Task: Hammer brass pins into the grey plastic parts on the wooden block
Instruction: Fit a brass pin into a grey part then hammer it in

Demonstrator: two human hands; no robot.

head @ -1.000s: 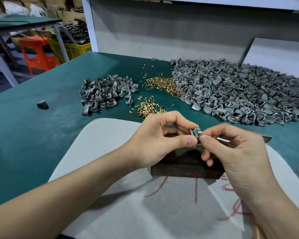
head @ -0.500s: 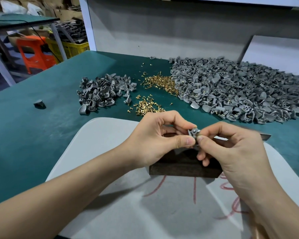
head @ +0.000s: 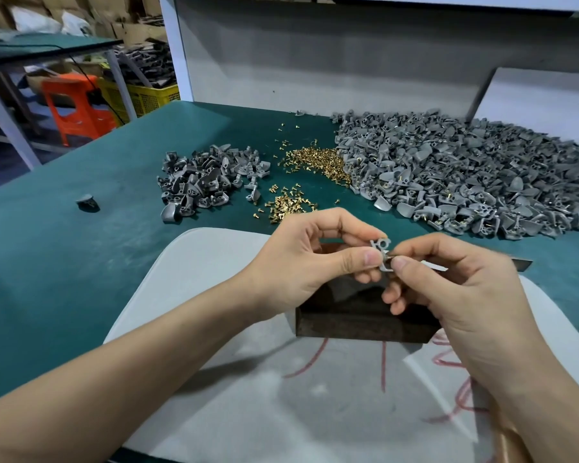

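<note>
My left hand point(head: 310, 259) pinches a small grey plastic part point(head: 381, 251) between thumb and forefinger, just above the dark wooden block point(head: 355, 317). My right hand point(head: 455, 289) meets it from the right, thumb and forefinger pinched at the part's edge; whether a brass pin is between them cannot be seen. Loose brass pins point(head: 286, 203) lie in a small heap beyond the hands, with a bigger heap of brass pins point(head: 318, 162) farther back. The block stands on a pale board point(head: 214, 295). A metal tool end point(head: 520, 264) pokes out behind my right hand.
A small pile of grey parts point(head: 204, 185) lies at the left on the green table point(head: 64, 262). A large pile of grey parts point(head: 465, 175) spreads across the right. One single grey part point(head: 86, 200) lies far left. A grey wall panel closes the back.
Both hands stay together above the block, with only small shifts of the fingers around the grey part. The camera view has tilted slightly.
</note>
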